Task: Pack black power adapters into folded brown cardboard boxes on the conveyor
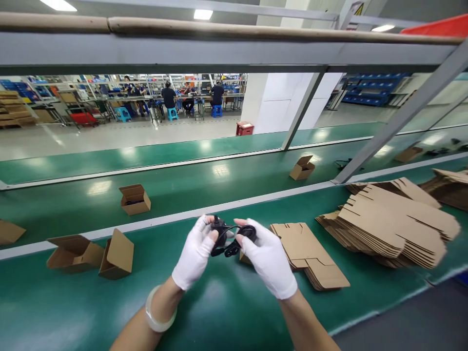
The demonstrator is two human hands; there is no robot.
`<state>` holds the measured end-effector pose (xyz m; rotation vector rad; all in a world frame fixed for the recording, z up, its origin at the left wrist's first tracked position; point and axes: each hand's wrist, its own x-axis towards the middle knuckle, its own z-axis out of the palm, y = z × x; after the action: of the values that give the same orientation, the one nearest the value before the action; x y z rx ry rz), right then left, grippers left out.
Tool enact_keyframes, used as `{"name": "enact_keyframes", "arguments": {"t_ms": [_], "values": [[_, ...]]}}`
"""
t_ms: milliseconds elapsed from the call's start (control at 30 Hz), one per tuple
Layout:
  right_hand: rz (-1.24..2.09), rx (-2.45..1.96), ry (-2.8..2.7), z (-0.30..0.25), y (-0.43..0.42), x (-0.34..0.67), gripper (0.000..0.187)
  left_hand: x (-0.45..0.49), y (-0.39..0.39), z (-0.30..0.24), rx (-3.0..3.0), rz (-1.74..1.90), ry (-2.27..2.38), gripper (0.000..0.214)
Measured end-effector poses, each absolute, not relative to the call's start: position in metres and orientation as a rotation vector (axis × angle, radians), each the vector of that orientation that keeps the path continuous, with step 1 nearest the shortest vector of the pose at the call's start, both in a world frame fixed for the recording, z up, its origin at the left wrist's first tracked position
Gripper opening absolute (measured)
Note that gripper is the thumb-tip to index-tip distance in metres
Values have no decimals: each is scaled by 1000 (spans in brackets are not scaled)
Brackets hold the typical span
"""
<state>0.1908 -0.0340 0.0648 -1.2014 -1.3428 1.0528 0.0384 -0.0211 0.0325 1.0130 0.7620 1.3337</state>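
Note:
In a white fingertip-less glove, my left hand [195,251] is closed on the black plug body of a power adapter [219,231]. My right hand [268,256], gloved the same way, grips the adapter's coiled black cable [246,234]. Both hands hold the adapter above the green bench, close together. Partly hidden behind my right hand is a small cardboard box [244,258]. Just right of that hand lies a short stack of flat cardboard blanks [307,248]. Two open cardboard boxes, one [75,256] beside another [117,256], stand to the left.
A larger pile of flat cardboard blanks [395,219] covers the right of the bench. Beyond a white divider, the green belt carries open boxes, one at left [135,200] and one at right [302,168]. A slanting metal post [395,117] rises at right. People sit farther back.

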Motion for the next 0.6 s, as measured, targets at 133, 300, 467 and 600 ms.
{"name": "enact_keyframes", "arguments": {"t_ms": [133, 300, 467, 600], "values": [[1023, -1179, -1476, 61, -30, 191, 17, 54, -34, 24, 1105, 1346, 850, 40], [883, -1211, -1348, 52, -33, 211, 20, 66, -28, 17, 1330, 1319, 795, 42], [471, -1401, -1474, 33, -31, 253, 21, 84, -2, -30, 1543, 1220, 1051, 53], [94, -1557, -1973, 16, -29, 271, 20, 105, 6, -65, 1677, 934, 1164, 55]]}}
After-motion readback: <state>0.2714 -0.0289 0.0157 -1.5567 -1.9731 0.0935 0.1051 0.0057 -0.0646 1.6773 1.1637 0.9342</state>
